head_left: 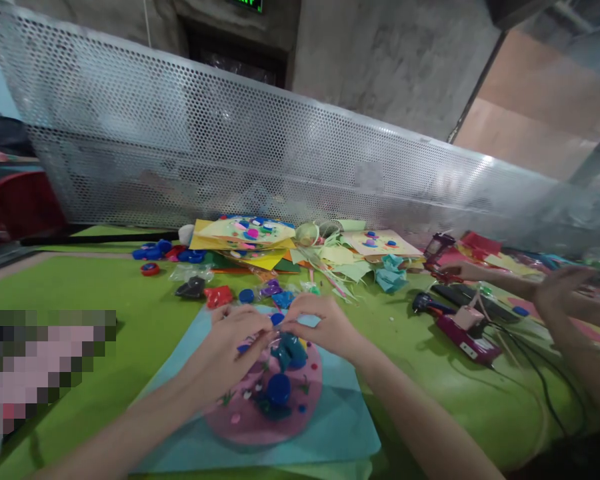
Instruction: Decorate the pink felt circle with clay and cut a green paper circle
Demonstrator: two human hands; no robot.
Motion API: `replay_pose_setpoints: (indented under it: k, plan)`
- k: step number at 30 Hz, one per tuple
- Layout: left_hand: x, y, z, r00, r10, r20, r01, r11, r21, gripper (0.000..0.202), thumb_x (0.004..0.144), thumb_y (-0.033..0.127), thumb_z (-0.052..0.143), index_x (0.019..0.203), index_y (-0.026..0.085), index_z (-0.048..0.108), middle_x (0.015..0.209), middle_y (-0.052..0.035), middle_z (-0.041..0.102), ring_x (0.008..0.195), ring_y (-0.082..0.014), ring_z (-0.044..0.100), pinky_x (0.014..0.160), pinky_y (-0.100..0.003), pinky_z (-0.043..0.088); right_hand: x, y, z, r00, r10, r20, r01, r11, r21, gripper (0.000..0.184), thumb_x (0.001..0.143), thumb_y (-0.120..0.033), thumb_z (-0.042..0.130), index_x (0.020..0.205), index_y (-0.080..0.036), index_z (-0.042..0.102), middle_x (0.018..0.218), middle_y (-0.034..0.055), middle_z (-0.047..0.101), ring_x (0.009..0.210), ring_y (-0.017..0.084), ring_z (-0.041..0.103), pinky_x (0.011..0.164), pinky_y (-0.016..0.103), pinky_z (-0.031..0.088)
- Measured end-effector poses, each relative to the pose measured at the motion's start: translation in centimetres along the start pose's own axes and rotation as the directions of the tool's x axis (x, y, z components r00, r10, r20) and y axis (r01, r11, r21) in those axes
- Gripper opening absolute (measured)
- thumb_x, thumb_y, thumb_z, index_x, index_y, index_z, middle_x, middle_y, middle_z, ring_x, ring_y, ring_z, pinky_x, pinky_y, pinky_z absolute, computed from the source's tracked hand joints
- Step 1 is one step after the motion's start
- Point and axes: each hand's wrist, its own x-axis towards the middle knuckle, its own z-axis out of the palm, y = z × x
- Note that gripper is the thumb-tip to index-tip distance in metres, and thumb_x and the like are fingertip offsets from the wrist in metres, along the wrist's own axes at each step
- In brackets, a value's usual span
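Observation:
A pink round piece (240, 420) lies on a light blue sheet (340, 427) on the green table. On it sit a blue bottle cap (279, 387) and a teal scrap (289, 350). My left hand (230, 347) and my right hand (323, 327) meet above the pink piece's far edge, fingers pinched together around a small blue cap (277, 319) between them.
Loose blue and red caps (153, 253), stacked coloured sheets (250, 240) and paper scraps lie behind. A glue gun (460, 330) with cables lies right. Another person's hands (555, 293) reach in at right. A perforated metal screen (230, 153) bounds the table's far side.

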Motion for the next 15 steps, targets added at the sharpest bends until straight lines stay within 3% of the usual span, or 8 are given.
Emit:
replay_pose_setpoints:
  k: [5,7,9,10,11,15]
  plan:
    - [0.1,0.0,0.0,1.0,0.02,0.007,-0.02,1.0,-0.017,0.019,0.087,0.027,0.044,0.075,0.023,0.058,0.072,0.0034,0.064,0.072,-0.0182,0.055,0.077,-0.036,0.03,0.1,-0.7,0.8,0.998,-0.055,-0.032,0.054,0.998,-0.027,0.019,0.083,-0.024,0.059,0.065,-0.02,0.064,0.06,0.0025,0.068,0.06,0.015,0.058,0.063,0.028,0.047]
    - [0.1,-0.2,-0.2,1.0,0.024,-0.002,-0.024,0.999,-0.033,0.022,0.087,0.029,0.044,0.071,0.023,0.057,0.07,0.0036,0.062,0.07,-0.0179,0.054,0.076,-0.035,0.031,0.2,-0.8,0.3,0.998,0.012,0.057,-0.007,0.997,-0.074,0.016,0.085,-0.025,0.056,0.075,-0.019,0.066,0.07,0.0028,0.071,0.066,0.015,0.061,0.065,0.026,0.048]
    - [0.2,-0.3,-0.5,0.999,0.008,-0.031,-0.01,0.998,-0.061,0.025,0.088,0.03,0.043,0.067,0.023,0.056,0.068,0.0034,0.06,0.069,-0.0175,0.053,0.074,-0.034,0.032,0.4,-0.4,-1.6,0.956,0.163,0.243,-0.091,0.955,-0.282,0.017,0.089,-0.027,0.051,0.094,-0.023,0.066,0.087,0.0003,0.072,0.076,0.013,0.064,0.07,0.023,0.049]
    - [0.2,-0.3,-0.7,0.999,-0.008,-0.053,0.004,0.997,-0.079,0.025,0.088,0.03,0.043,0.067,0.023,0.056,0.068,0.0034,0.059,0.069,-0.0173,0.052,0.074,-0.033,0.032,0.4,0.2,-3.2,0.919,0.284,0.274,-0.125,0.867,-0.482,0.02,0.091,-0.027,0.047,0.101,-0.026,0.064,0.095,-0.0017,0.071,0.081,0.012,0.063,0.072,0.022,0.048]
    - [0.2,-0.3,-0.9,0.997,-0.028,-0.076,0.021,0.995,-0.099,0.025,0.088,0.031,0.043,0.067,0.023,0.055,0.068,0.0035,0.058,0.069,-0.0171,0.051,0.074,-0.033,0.032,0.2,1.0,-5.2,0.874,0.436,0.213,-0.162,0.676,-0.719,0.025,0.094,-0.028,0.04,0.105,-0.031,0.062,0.098,-0.005,0.07,0.083,0.011,0.063,0.073,0.022,0.048]
    - [0.3,-0.1,-1.3,0.979,-0.127,-0.161,0.102,0.983,-0.152,0.022,0.087,0.034,0.045,0.07,0.024,0.056,0.064,0.004,0.058,0.068,-0.0178,0.05,0.073,-0.033,0.033,-1.6,5.2,-13.9,0.82,0.563,-0.098,-0.279,0.245,-0.928,0.035,0.082,-0.014,0.048,0.116,-0.017,0.058,0.112,0.0152,0.063,0.097,0.031,0.057,0.08,0.048,0.043]
